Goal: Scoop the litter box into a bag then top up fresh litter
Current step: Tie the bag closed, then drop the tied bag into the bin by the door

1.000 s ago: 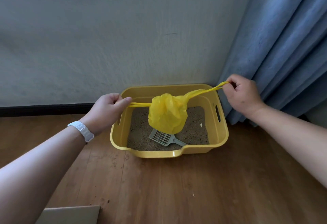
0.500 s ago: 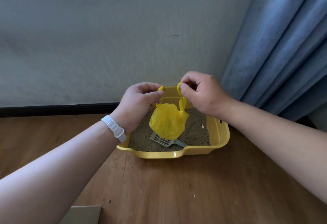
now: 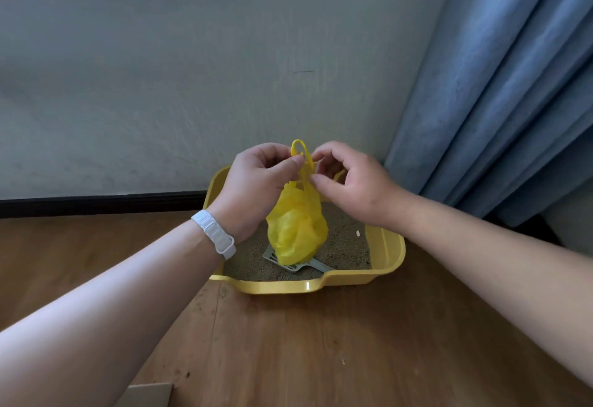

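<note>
The left hand [image 3: 256, 186], with a white band [image 3: 215, 234] on its wrist, pinches one yellow handle strip of the bag [image 3: 296, 230] between thumb and fingertips. The right hand [image 3: 349, 186] pinches the bag's neck from the other side, fingers curled in close. The two hands nearly meet, and a small loop of the strip stands up between them.

The bag is thin, bright yellow plastic, crumpled and bulging into a rounded lump below the gathered neck. It hangs from the hands over the middle of the litter box [image 3: 390, 254], its bottom just above or touching the scoop [image 3: 296, 265]; which one cannot be told.

The scoop is grey and slotted and lies on the sandy brown litter [image 3: 346, 246], handle pointing right and near. The box is a yellow tub with a rolled rim and a dip in its near edge.

The box sits on a wooden floor [image 3: 321, 349], its far side close to the pale wall [image 3: 160, 101]. A blue curtain [image 3: 497, 85] hangs just beyond the right end. Bare floor spreads near and left.
</note>
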Demonstrator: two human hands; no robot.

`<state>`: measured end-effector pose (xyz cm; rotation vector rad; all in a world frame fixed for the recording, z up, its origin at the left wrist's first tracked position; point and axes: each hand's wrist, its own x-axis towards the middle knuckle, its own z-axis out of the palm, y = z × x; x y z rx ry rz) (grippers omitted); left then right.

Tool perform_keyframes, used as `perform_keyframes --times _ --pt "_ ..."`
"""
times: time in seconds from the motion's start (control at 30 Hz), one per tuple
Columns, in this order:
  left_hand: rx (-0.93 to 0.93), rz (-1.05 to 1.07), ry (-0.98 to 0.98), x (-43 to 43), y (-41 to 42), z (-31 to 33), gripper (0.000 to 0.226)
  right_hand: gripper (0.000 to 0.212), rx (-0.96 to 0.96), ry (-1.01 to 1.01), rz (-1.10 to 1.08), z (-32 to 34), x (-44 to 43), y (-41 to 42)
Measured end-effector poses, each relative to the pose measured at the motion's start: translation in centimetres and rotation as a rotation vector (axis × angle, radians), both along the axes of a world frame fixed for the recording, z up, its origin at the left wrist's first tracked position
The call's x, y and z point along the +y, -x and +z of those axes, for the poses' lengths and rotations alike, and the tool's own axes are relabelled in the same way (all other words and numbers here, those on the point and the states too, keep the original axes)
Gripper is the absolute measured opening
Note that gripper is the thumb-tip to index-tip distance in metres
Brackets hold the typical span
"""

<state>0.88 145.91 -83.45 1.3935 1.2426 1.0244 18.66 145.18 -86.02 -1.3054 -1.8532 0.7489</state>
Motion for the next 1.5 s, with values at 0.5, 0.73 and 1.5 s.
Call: perform_keyframes --times 0.5,0.73,1.5 --pt "-0.079 -0.094 -0.044 1.8 -4.8 6.5 0.007 0.087 -0.179 0.224 0.084 -2.9 -0.7 -4.4" --pt "-0.122 -0.103 0.099 1.7 -8.2 16.7 0.005 0.077 -0.094 0.291 -0.068 6.6 -1.8 -6.2" --pt "-0.475 -0.243 0.292 -8.9 -16.6 67.5 0.01 0.064 0.025 0.235 -0.289 57.0 -15.1 -12.8"
